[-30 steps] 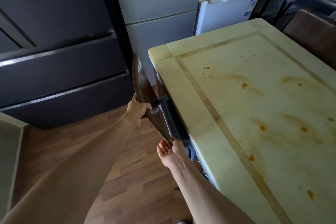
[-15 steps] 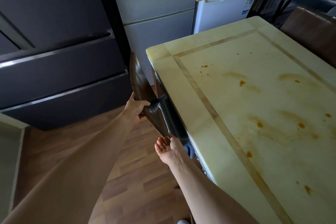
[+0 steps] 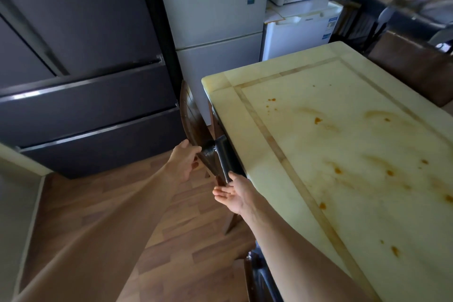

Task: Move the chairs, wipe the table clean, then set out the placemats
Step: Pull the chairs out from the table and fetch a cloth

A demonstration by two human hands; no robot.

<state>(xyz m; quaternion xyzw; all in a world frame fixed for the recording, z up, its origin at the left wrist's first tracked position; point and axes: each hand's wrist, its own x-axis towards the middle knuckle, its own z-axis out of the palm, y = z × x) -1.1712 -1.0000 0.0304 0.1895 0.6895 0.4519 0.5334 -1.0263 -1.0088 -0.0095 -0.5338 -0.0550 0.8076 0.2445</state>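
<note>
A dark wooden chair (image 3: 192,117) stands tucked against the left side of the cream table (image 3: 247,135), only its curved backrest showing. My left hand (image 3: 183,160) grips the backrest's outer edge. My right hand (image 3: 235,193) is palm up at the backrest's near end, fingers curled under it beside a dark seat cushion (image 3: 226,157). The tabletop carries orange-brown stains (image 3: 338,170) and smears. No placemats or cloth are in view.
A dark fridge (image 3: 81,81) and a grey fridge (image 3: 213,32) stand close behind the chair, a white small fridge (image 3: 299,34) beyond. Another brown chair (image 3: 416,68) is at the table's far right. Wood floor (image 3: 122,203) lies to the left.
The view has tilted up and shifted slightly. Both hands stay on the chair's backrest; the chair has barely moved.
</note>
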